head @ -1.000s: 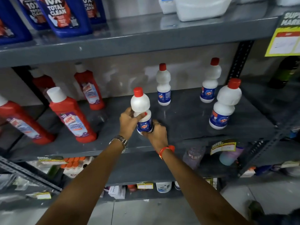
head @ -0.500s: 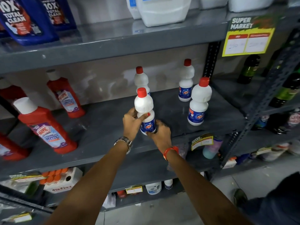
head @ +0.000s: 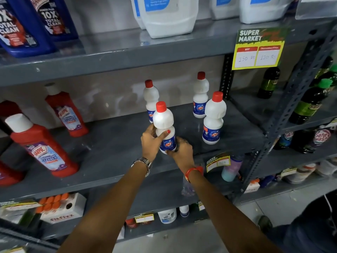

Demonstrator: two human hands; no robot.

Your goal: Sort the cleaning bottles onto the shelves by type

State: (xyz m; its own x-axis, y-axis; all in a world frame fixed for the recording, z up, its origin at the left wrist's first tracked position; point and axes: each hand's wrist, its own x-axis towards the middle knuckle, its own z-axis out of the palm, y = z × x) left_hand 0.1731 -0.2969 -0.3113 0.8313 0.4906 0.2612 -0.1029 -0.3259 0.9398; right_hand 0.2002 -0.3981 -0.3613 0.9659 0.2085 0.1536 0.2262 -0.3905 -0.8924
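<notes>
A white bottle with a red cap and blue label (head: 163, 121) stands upright near the front of the grey middle shelf (head: 113, 143). My left hand (head: 150, 141) wraps its waist from the left, thumb across the front. My right hand (head: 181, 152) grips its base from the right. Three more white red-capped bottles stand on the same shelf: one right behind it (head: 150, 95), one at the back right (head: 200, 95), one further forward on the right (head: 214, 117). Red bottles with white caps stand to the left (head: 41, 147) (head: 65, 110).
Blue bottles (head: 23, 28) and white jugs (head: 169, 15) fill the top shelf. A yellow price tag (head: 258, 49) hangs from its edge. Dark green bottles (head: 308, 105) stand on the neighbouring rack at right. Lower shelves hold a box (head: 62, 209) and small containers.
The view has swung left to right, so the shelf contents slid leftward in frame. Both hands stay on the same white bottle at the shelf front.
</notes>
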